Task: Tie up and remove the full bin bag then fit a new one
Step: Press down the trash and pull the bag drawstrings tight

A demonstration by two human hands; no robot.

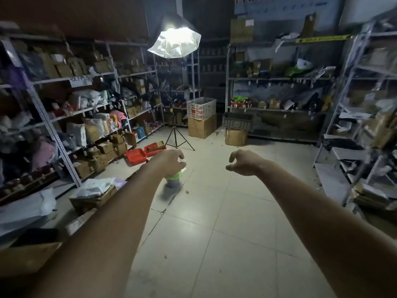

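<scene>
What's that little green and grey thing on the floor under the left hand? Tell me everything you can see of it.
The bin is small and blurred. It looks like a grey container with a bright green bag or band around its top and something white at the rim. It stands on the pale tiled floor, mostly hidden by the left hand, which reaches over its top. Whether the fingers touch it cannot be told.

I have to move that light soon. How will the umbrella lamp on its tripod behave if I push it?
Likely top-heavy: the umbrella lamp sits high on a thin pole above a narrow tripod, so a push up high may tip it. The bare tiled floor might let the legs slide instead.
</scene>
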